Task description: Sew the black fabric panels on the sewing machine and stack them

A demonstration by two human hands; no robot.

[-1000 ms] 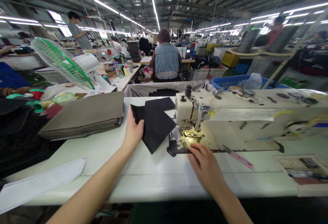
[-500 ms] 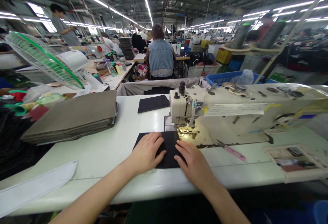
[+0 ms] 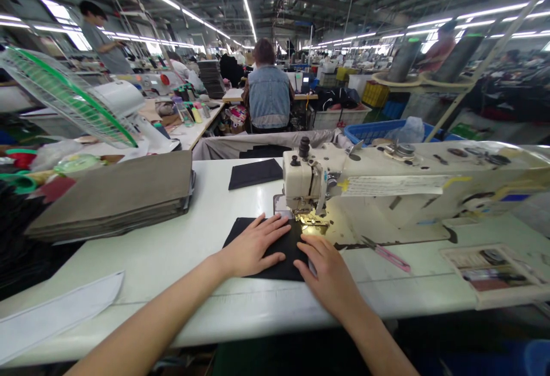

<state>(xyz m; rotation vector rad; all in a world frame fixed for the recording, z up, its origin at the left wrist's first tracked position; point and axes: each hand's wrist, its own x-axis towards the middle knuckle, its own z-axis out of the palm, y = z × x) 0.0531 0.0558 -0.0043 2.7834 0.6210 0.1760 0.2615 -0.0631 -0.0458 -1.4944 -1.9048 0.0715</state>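
A black fabric piece (image 3: pixel 281 258) lies on the white sewing table just in front of the sewing machine (image 3: pixel 304 184), its far right corner by the lit needle area. My left hand (image 3: pixel 256 245) rests flat on top of it, fingers spread. At the fabric's right edge is my right hand (image 3: pixel 325 267), open, with the fingers bent and the thumb apart from them; the fingertips touch the edge. Farther back on the table, left of the machine head, lies another black fabric piece (image 3: pixel 255 173).
Pink-handled scissors (image 3: pixel 392 255) lie right of my right hand. A parts tray (image 3: pixel 494 275) is set at the far right. Left stand a stack of grey-brown fabric (image 3: pixel 112 192) and a fan (image 3: pixel 73 98); a white pattern sheet (image 3: pixel 64 313) lies front left. A co-worker (image 3: pixel 269 92) sits ahead.
My left hand has flattened, its fingers spreading and reaching farther right over the black fabric. My right hand has shifted slightly right at the edge. The view has moved slightly.
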